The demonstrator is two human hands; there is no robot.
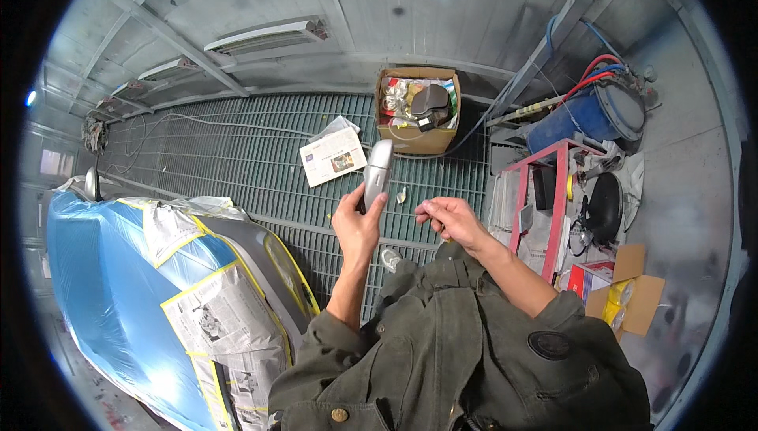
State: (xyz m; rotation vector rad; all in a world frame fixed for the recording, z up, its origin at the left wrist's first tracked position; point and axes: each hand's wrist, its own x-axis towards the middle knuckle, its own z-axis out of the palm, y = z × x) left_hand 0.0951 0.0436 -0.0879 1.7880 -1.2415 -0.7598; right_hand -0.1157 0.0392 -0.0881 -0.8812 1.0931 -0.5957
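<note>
My left hand [358,224] is closed around a silver car door handle [380,169], holding it upright in front of me. A seam crosses the handle near its upper end, and its lower end is hidden in my palm. To the right, apart from the handle, my right hand [452,221] has its thumb and fingers pressed together. Whether anything small is pinched between them I cannot make out. Beyond the handle, a folded newspaper [332,159] lies on the floor grating. A small pale scrap [401,194] is on the grating between my hands.
At left stands a car body [103,273] masked with blue film, newspaper and yellow tape. A full cardboard box [416,140] sits ahead on the grating [237,147]. On the right are a red-framed rack [562,218], a blue drum [572,119] with hoses, and an open carton [638,293] of tape rolls.
</note>
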